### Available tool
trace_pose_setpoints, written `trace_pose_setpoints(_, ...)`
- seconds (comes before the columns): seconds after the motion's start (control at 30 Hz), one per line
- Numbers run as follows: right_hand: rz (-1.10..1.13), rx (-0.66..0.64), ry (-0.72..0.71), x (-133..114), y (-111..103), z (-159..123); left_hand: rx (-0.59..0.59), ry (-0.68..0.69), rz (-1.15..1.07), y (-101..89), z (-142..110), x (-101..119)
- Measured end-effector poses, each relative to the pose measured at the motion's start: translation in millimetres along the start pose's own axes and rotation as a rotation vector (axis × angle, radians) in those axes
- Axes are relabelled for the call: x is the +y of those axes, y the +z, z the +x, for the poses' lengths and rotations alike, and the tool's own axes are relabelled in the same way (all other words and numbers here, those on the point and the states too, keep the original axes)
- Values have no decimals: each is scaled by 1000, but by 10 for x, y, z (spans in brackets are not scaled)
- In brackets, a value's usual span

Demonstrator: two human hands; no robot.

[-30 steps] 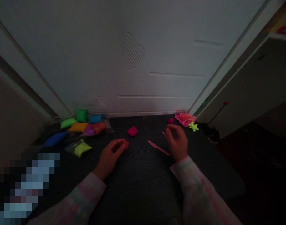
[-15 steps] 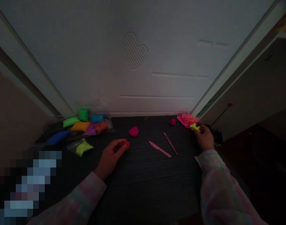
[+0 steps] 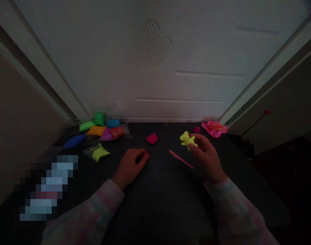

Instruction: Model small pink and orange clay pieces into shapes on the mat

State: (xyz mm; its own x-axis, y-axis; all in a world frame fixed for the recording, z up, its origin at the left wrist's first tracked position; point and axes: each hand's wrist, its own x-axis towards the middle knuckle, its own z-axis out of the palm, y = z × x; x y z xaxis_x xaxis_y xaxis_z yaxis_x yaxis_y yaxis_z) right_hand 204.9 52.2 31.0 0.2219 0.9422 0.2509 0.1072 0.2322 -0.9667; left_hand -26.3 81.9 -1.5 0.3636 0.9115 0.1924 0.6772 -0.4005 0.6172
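Observation:
My right hand (image 3: 209,156) holds a small yellow bear figure (image 3: 188,140) between thumb and fingers, raised above the dark table (image 3: 155,197). My left hand (image 3: 131,165) rests on the table, its thumb and fingers closed around a small orange-red lump of clay (image 3: 146,155), mostly covered by the fingers. Just beyond it lies a magenta piece of clay (image 3: 152,139). Between the hands is a pink plastic modelling knife (image 3: 181,159). A thin pink stick is almost wholly hidden behind my right hand.
Clay packets in several colours, such as an orange one (image 3: 96,130), lie at the back left, with an opened yellow-green packet (image 3: 99,153) nearer. A pink flower (image 3: 214,128) and a small magenta bit (image 3: 196,129) sit back right. A white panel (image 3: 135,68) rises behind the table.
My right hand has brought the yellow bear from beside the pink flower leftward and up, over the pink stick. My left hand keeps the orange-red clay. The camera view has shifted slightly.

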Motion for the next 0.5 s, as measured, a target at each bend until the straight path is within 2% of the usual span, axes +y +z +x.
trace_pose_setpoints(0.13,-40,-164,34,-51,267,-172,46,20,-32,0,-9,6)
trace_pose_setpoints(0.27,-207,-243,-75,0,334,-247,143,37,-156,-51,-59,64)
trace_pose_setpoints(0.4,-348,-321,-182,28,396,-286,52,35,-476,-57,-139,166)
trace_pose_setpoints(0.5,-430,-395,-225,19,443,-317,-27,-2,-605,-5,-182,225)
